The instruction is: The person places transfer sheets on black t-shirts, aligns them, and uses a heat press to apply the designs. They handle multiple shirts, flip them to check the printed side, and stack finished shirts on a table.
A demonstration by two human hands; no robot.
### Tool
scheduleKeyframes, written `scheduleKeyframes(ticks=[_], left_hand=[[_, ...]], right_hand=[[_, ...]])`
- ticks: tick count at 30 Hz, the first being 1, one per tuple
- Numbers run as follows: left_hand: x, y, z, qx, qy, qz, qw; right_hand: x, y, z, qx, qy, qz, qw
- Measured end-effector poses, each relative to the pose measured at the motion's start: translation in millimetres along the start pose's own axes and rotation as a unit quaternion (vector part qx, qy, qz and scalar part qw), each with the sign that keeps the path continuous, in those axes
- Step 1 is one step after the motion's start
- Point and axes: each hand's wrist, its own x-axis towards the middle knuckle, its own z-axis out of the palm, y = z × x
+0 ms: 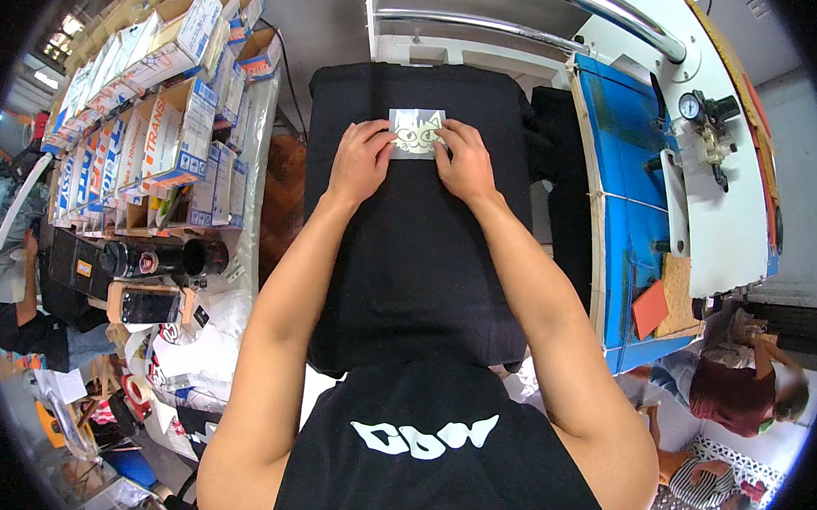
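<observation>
A small clear transfer sheet [417,118] with a pale cat-face print lies near the far end of a black fabric garment [409,246], which is spread flat over a board in front of me. At the sheet's left edge, my left hand [362,160] has its fingers bent and its fingertips closed on the film. My right hand [467,161] holds the right edge in the same way, thumb and fingertips by the print. Both forearms reach straight across the black fabric.
Cardboard boxes [170,132] are stacked on the left, with a black cup [203,257] and a phone [150,305] nearer me. On the right stand a blue panel [626,202] and a machine with a pressure gauge [690,105]. Other people [734,387] are at the lower right and far left.
</observation>
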Motion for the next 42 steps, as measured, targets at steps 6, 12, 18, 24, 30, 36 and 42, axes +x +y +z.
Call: scheduleKeyframes(ticks=[6, 12, 18, 24, 30, 36, 42], left_hand=[[-3, 2, 10, 0.069, -0.043, -0.010, 0.997], [-4, 2, 9, 0.070, -0.046, -0.010, 0.996], [-6, 4, 9, 0.074, -0.049, -0.013, 0.996], [-7, 5, 9, 0.075, -0.046, -0.012, 0.996], [-7, 5, 11, 0.073, -0.037, -0.005, 0.997], [-8, 4, 12, 0.070, -0.034, -0.006, 0.997], [-8, 6, 12, 0.075, -0.042, -0.007, 0.996]], right_hand=[[-7, 3, 7, -0.045, -0.035, 0.008, 0.998], [-7, 2, 5, -0.035, -0.028, 0.005, 0.999], [-8, 0, 2, -0.032, -0.041, 0.019, 0.998], [-9, 1, 1, -0.027, -0.038, 0.020, 0.999], [-10, 4, 2, -0.035, -0.018, 0.002, 0.999], [-11, 6, 3, -0.033, -0.024, 0.009, 0.999], [-12, 5, 2, -0.032, -0.027, 0.013, 0.999]])
